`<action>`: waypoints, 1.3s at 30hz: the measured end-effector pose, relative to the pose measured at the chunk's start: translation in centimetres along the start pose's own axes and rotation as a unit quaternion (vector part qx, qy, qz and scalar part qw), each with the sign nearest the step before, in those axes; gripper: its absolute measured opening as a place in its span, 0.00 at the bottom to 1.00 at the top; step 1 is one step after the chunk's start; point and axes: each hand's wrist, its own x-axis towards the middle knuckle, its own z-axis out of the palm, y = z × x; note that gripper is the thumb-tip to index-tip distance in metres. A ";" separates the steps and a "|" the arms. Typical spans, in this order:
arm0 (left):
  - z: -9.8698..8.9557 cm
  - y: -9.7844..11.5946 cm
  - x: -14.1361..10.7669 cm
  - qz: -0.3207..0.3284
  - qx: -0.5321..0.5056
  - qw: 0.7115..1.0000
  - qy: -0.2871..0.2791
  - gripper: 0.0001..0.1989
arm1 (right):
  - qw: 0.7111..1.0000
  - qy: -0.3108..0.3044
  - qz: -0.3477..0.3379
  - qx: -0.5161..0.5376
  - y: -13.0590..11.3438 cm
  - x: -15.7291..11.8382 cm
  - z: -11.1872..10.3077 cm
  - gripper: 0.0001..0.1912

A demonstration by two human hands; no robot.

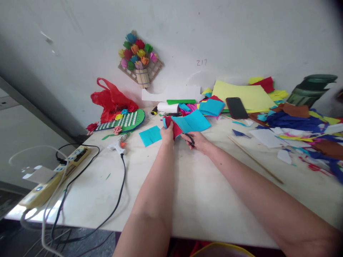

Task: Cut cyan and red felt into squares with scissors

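Observation:
My left hand (167,134) grips a piece of red paper (176,130) near the middle of the table. Closed around the dark handles of a pair of scissors (190,140), my right hand (199,141) is just to the right of the red paper. The blades are mostly hidden, so I cannot tell whether they are in the paper. A larger blue sheet (193,122) reaches out behind and to the right of both hands. Left of my left hand lies a small blue paper piece (149,136), flat on the table.
A glue gun (118,145) and its cord lie left, beside a yellow power strip (57,178). A wooden stick (254,159), a phone (237,108) and heaped paper scraps (294,121) are on the right. A red plastic bag (109,98) stands by the wall.

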 end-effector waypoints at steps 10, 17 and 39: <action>0.0 -0.1 -0.2 0.004 -0.006 1.000 -0.011 0.12 | 0.999 -0.004 0.044 0.014 -1.5 -0.8 0.3 0.20; -0.1 -0.3 0.1 0.008 0.024 1.000 -0.007 0.11 | 0.999 -0.017 0.042 -0.024 -1.7 -0.2 0.3 0.21; -0.1 -0.2 -0.1 0.005 -0.001 1.000 0.007 0.12 | 0.999 -0.019 0.024 -0.029 -1.9 1.0 0.2 0.21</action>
